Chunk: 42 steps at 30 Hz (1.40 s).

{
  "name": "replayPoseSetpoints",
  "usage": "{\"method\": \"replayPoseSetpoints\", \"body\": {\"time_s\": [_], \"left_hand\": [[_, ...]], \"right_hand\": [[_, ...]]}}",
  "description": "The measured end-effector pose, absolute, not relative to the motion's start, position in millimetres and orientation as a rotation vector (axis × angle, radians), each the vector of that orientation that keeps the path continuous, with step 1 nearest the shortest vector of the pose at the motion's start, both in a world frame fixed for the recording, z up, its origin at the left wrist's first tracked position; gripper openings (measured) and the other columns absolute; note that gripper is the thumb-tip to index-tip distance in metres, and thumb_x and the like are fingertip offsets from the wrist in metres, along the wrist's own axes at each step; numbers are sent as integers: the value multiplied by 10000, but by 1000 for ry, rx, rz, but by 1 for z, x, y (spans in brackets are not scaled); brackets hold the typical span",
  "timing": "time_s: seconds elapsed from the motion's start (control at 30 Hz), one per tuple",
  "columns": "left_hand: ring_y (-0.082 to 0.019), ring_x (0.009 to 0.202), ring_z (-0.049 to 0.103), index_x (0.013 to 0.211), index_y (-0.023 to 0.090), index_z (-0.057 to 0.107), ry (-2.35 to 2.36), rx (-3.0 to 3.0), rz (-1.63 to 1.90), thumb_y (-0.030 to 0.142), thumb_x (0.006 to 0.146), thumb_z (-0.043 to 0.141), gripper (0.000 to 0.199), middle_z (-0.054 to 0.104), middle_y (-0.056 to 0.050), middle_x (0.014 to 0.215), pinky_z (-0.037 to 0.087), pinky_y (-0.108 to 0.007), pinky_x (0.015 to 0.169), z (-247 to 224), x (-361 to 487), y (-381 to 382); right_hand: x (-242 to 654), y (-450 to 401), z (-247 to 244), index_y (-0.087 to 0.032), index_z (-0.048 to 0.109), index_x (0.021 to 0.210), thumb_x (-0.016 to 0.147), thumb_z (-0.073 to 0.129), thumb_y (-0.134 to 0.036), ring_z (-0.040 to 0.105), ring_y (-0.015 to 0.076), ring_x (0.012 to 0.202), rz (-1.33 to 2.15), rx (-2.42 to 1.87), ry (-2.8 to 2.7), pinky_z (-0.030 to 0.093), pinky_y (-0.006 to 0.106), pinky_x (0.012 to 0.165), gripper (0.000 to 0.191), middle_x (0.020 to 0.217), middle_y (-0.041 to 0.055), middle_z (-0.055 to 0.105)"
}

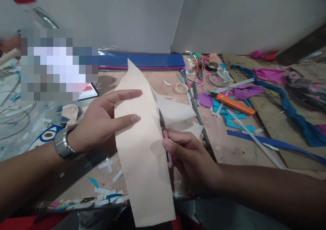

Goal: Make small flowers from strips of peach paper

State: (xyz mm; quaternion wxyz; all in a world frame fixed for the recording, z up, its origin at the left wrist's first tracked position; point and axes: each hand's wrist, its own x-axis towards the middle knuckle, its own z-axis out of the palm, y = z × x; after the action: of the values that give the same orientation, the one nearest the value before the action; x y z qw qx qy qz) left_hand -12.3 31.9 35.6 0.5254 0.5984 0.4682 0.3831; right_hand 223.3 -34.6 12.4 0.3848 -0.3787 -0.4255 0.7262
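A long, pale peach sheet (142,175), paper or thin foam, stands tilted in front of me, its lower end reaching past the table's front edge. My left hand (102,116), with a metal watch on the wrist, grips the sheet's left side, thumb and fingers lying on its face. My right hand (188,152) is closed round the pink handles of a pair of scissors (166,138). Their blades are at the sheet's right edge, beside a whitish strip (175,111) that curls away to the right. Part of the handles is hidden by my fingers.
An orange utility knife (231,103) lies to the right among purple and blue scraps. Near the middle is a tape roll (181,88). A long blue folded sheet (142,60) lies along the back wall. Cut scraps (109,194) litter the front edge. Cardboard (272,128) covers the right side.
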Motion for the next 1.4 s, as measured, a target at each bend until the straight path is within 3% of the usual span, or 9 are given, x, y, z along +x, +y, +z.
{"method": "replayPoseSetpoints", "body": {"time_s": [0.37, 0.9, 1.4], "left_hand": [[-289, 953, 775, 1352, 286, 709, 1130, 1443, 923, 427, 786, 876, 607, 782, -90, 1231, 684, -408, 744, 38, -10, 32], [-317, 1151, 722, 1394, 311, 683, 1154, 1498, 983, 416, 808, 860, 621, 718, -92, 1370, 671, -421, 856, 31, -16, 35], [-328, 1150, 743, 1390, 313, 690, 1121, 1519, 994, 412, 814, 868, 611, 689, -82, 1434, 682, -445, 887, 30, -16, 35]], "right_hand": [[222, -34, 14, -177, 641, 609, 968, 741, -452, 511, 141, 667, 1814, -952, -1102, 384, 290, 599, 463, 684, 4, 543], [223, -36, 11, -178, 613, 621, 966, 732, -507, 487, 130, 620, 1867, -962, -1062, 338, 297, 594, 491, 625, -10, 546], [224, -34, 10, -177, 597, 608, 965, 727, -515, 485, 129, 604, 1866, -976, -1066, 312, 297, 589, 509, 610, -8, 546]]}}
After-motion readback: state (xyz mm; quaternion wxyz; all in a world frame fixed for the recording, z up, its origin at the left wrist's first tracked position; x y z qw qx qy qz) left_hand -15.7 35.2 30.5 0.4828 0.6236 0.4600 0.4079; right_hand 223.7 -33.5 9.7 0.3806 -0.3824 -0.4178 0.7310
